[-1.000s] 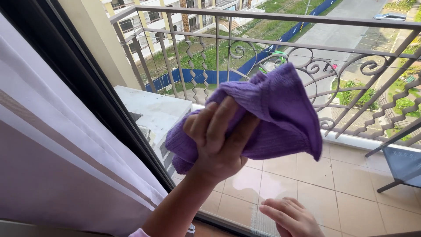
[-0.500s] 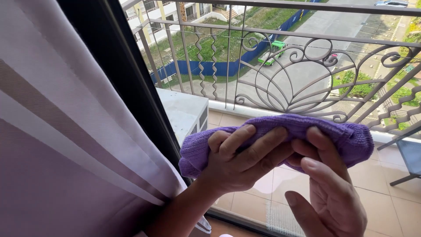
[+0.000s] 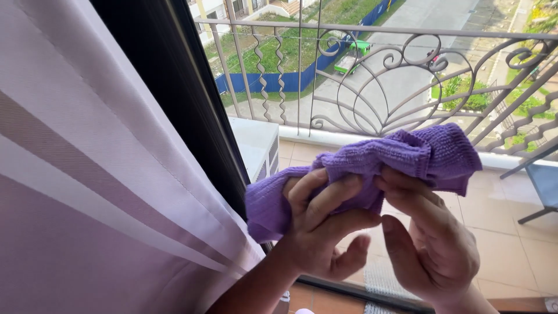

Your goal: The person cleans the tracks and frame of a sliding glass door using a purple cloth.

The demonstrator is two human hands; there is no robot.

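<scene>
A bunched purple cloth (image 3: 372, 168) is held in front of the window glass, gripped by 2 hands. The left hand (image 3: 322, 227) curls its fingers over the cloth's lower edge; the right hand (image 3: 433, 244) pinches it with fingertips, palm half open. A pale curtain (image 3: 87, 174) hangs left, and a balcony railing (image 3: 378, 75) stands beyond.

left hand (image 3: 322, 229) sits at abt 6 o'clock in the view, forearm coming up from 7 o'clock, back of wrist low, fingers (image 3: 325, 197) curled up & over toward 12 w/ the thumb (image 3: 349, 259) bent below, pointing to 3. right hand (image 3: 433, 244) is just beside it at 5 o'clock, palm turned to the left hand, fingers (image 3: 407, 189) reaching up toward 11, thumb (image 3: 401, 256) stretched up along its inner edge. both hands are closed in a pinch grip, fingertips near each other but not touching.
</scene>
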